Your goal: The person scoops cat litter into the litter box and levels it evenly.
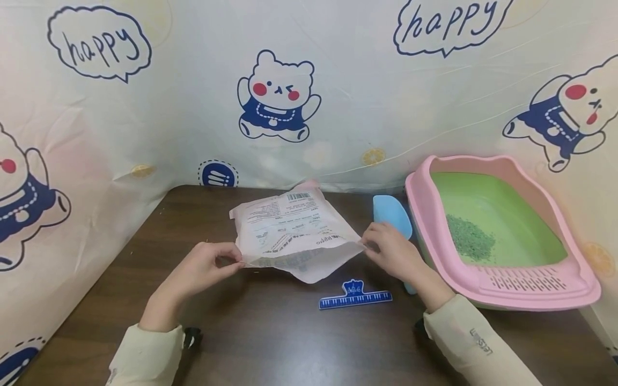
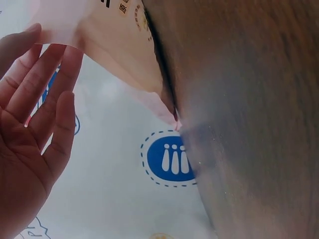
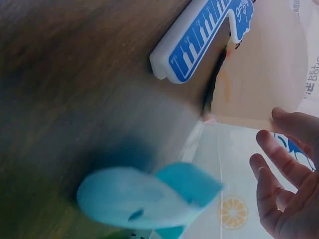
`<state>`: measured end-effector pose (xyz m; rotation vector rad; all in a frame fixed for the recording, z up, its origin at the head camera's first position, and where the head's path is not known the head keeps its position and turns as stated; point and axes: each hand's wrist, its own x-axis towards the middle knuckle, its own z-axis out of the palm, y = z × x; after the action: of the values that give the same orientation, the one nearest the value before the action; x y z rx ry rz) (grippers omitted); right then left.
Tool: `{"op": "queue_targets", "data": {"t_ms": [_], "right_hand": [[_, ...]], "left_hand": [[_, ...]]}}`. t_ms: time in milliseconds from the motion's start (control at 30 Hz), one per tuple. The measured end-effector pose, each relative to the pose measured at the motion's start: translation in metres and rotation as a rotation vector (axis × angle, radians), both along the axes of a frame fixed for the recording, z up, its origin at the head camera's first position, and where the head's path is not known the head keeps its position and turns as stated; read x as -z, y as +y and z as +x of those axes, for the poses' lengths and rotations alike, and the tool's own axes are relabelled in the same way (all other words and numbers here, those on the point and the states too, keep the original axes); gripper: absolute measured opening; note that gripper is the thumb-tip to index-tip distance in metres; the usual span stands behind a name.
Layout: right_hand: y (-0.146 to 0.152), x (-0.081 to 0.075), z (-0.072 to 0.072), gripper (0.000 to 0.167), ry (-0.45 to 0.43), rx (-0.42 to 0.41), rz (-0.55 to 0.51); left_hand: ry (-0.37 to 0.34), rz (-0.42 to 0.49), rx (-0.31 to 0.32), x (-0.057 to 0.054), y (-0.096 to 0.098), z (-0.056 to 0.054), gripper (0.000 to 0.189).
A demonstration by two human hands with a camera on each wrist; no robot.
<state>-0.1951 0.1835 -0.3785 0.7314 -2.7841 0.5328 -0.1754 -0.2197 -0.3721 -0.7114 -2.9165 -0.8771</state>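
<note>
A pale pink printed bag (image 1: pixel 289 217) lies on the table with its mouth toward me, the mouth parted a little. My left hand (image 1: pixel 205 268) pinches the mouth's left corner between thumb and fingers. At the right corner, my right hand (image 1: pixel 393 252) pinches the edge in the same way. In the left wrist view, the thumb and fingertips of that hand (image 2: pixel 40 109) meet at the bag's edge. The right wrist view has the other thumb (image 3: pixel 286 117) against the bag's rim. Just in front of the bag lies a blue clip (image 1: pixel 354 300) with a piano-key pattern.
A light-blue scoop (image 1: pixel 392 214) lies partly under my right hand and forearm. On the right stands a pink-rimmed litter box (image 1: pixel 521 295) with green litter (image 1: pixel 468 238) on its green floor. A printed cloth (image 1: pixel 338 96) hangs behind the dark wooden table (image 1: pixel 270 343).
</note>
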Motion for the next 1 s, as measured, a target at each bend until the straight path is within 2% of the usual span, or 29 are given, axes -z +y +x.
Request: {"op": "queue_targets", "data": {"t_ms": [167, 333, 467, 567, 700, 867, 1000], "right_hand": [[0.003, -0.001, -0.003, 0.004, 0.022, -0.007, 0.016], [0.007, 0.0, -0.005, 0.008, 0.071, -0.037, 0.031], [0.009, 0.0, -0.008, 0.005, 0.091, -0.059, 0.036], [0.01, -0.003, -0.009, 0.003, 0.083, -0.058, 0.023], [0.008, -0.008, -0.01, 0.003, 0.072, -0.014, 0.007], [0.003, -0.012, -0.015, 0.005, 0.045, 0.061, -0.024], [0.0, -0.013, -0.022, 0.004, 0.038, 0.071, -0.071]], "left_hand": [[0.015, -0.014, -0.001, 0.0, -0.003, 0.0, 0.013], [0.027, -0.006, 0.005, 0.002, -0.01, 0.004, 0.01], [0.039, -0.003, 0.013, -0.001, -0.016, 0.006, 0.011], [0.018, -0.005, 0.005, -0.003, -0.019, 0.006, 0.011], [-0.028, 0.004, -0.007, -0.004, -0.022, 0.005, 0.01], [-0.035, 0.031, -0.034, 0.0, -0.023, 0.003, 0.009], [-0.032, 0.024, -0.039, 0.002, -0.022, 0.003, 0.009]]}}
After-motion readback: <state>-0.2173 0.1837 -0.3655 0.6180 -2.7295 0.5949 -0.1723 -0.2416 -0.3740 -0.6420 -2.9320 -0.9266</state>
